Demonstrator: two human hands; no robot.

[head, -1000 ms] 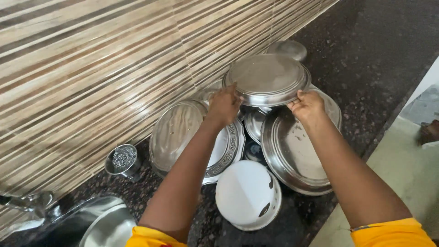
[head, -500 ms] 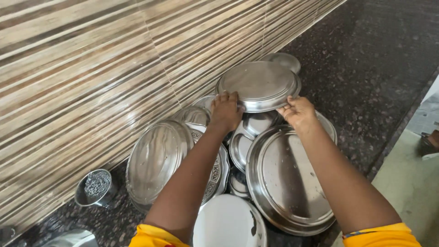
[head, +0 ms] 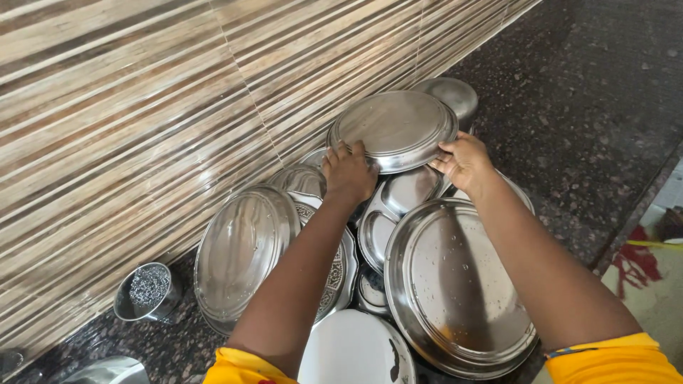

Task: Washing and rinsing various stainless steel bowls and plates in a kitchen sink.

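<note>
Head view: the left hand (head: 350,173) and right hand (head: 464,161) pinch opposite rims of an upturned steel plate (head: 393,129), held over the pile by the tiled wall (head: 142,107) at the counter's (head: 590,142) back edge. Wet metal, fingertip grips only; a slip could drop it onto the compartment tray (head: 398,203) below.

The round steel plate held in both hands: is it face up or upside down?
Upside down. The round steel plate shows its flat underside with the rim turned down, gripped at its edges by the left hand and right hand.
</note>
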